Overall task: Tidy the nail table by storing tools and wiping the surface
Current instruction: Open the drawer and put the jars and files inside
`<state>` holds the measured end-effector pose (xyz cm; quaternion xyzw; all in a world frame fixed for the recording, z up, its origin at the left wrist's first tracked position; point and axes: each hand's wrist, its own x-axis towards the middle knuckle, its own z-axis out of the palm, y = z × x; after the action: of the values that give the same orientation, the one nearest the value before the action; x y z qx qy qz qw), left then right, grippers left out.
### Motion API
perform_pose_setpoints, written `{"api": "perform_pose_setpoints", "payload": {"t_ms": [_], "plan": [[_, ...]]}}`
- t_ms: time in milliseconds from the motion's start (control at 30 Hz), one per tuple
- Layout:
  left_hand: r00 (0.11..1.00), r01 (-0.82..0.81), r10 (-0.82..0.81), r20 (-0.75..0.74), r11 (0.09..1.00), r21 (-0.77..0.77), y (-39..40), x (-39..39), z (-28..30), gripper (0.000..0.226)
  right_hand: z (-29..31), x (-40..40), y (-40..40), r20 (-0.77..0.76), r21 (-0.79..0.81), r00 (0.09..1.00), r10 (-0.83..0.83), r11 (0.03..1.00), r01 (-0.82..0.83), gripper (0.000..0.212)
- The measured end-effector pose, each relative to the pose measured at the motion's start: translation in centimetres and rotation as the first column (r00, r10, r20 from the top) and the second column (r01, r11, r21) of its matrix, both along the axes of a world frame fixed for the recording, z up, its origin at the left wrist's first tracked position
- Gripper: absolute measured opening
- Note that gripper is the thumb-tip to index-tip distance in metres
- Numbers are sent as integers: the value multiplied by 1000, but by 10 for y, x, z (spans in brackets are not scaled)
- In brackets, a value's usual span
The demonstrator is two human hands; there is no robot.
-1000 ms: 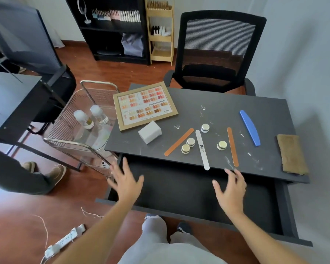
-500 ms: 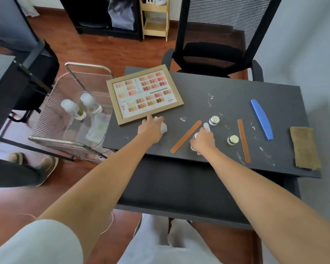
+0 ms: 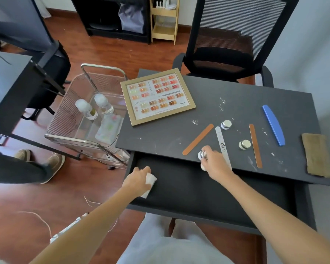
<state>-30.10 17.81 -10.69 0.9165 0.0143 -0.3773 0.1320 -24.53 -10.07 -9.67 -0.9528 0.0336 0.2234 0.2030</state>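
Both hands have drawn back from the worktop [image 3: 236, 96] toward its front edge. The left hand [image 3: 136, 180] fingers clasp a white buffer block [image 3: 149, 182] over the open drawer [image 3: 208, 189]; the right hand [image 3: 214, 162] fingers hold small jars [image 3: 202, 155] at the front edge, beside the silver file [image 3: 221, 141].

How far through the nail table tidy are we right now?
Early. Done: the drawer is open. In hand: the left hand holds the white block over the drawer; the right hand grips small jars at the table edge. Left: two jars, four nail files, then wiping the dusty tabletop with the cloth.
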Motion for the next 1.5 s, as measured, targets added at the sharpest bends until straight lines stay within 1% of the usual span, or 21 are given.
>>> {"api": "perform_pose_setpoints", "payload": {"t_ms": [100, 167, 267, 367, 500, 567, 700, 833, 933, 1067, 1133, 1167, 1200, 1267, 1333, 1367, 1400, 1433, 1500], "plan": [[998, 11, -16, 60, 995, 94, 5, -6, -19, 46, -3, -43, 17, -112, 192, 990, 86, 979, -64, 28], [995, 26, -39, 89, 990, 141, 6, -11, -29, 47, -12, -64, 32, -202, 229, 962, 182, 964, -134, 31], [988, 62, -84, 131, 984, 168, 9, -18, -41, 50, -28, -81, 55, -281, 213, 913, 294, 947, -239, 30], [973, 130, -165, 163, 971, 203, 13, -22, -50, 54, -42, -88, 77, -319, 173, 864, 390, 920, -351, 28], [906, 249, -342, 249, 907, 340, 26, -22, -49, 50, -54, -90, 100, -309, 112, 808, 501, 863, -493, 29], [879, 299, -407, 249, 877, 378, 35, -21, -48, 49, -59, -92, 108, -286, 86, 780, 557, 826, -558, 32], [854, 398, -482, 194, 847, 352, 51, -17, -46, 41, -65, -94, 123, -269, 51, 734, 624, 770, -636, 39], [867, 411, -474, 153, 854, 318, 61, -13, -44, 36, -67, -95, 136, -293, 46, 712, 639, 753, -657, 50], [874, 413, -466, 136, 861, 297, 63, -13, -44, 37, -68, -93, 138, -344, 60, 693, 634, 751, -657, 55], [885, 422, -459, 85, 864, 273, 59, -8, -39, 40, -59, -91, 128, -386, 113, 691, 611, 775, -622, 74], [910, 362, -397, 117, 901, 239, 51, -1, -29, 40, -50, -90, 116, -369, 129, 726, 581, 805, -579, 77], [922, 312, -348, 171, 927, 208, 45, 4, -21, 39, -43, -88, 107, -333, 130, 764, 553, 829, -544, 72], [921, 264, -299, 248, 950, 164, 38, 11, -12, 38, -36, -86, 95, -275, 140, 816, 509, 861, -490, 63], [876, 235, -241, 418, 970, 65, 13, 33, 10, 33, -18, -80, 62, -128, 198, 921, 368, 920, -339, 42], [817, 254, -191, 544, 966, -42, -21, 59, 31, 27, 0, -70, 20, 31, 240, 986, 164, 956, -167, 29], [793, 274, -175, 584, 958, -85, -44, 73, 41, 26, 7, -65, -5, 109, 251, 993, 46, 965, -72, 24], [774, 295, -163, 611, 948, -121, -69, 87, 49, 27, 11, -59, -30, 180, 262, 981, -67, 965, 18, 19], [763, 315, -155, 627, 937, -152, -96, 101, 56, 29, 14, -53, -55, 240, 268, 957, -163, 959, 96, 15], [760, 351, -162, 630, 918, -187, -150, 127, 60, 35, 16, -39, -98, 320, 258, 901, -294, 942, 215, 12]]}}
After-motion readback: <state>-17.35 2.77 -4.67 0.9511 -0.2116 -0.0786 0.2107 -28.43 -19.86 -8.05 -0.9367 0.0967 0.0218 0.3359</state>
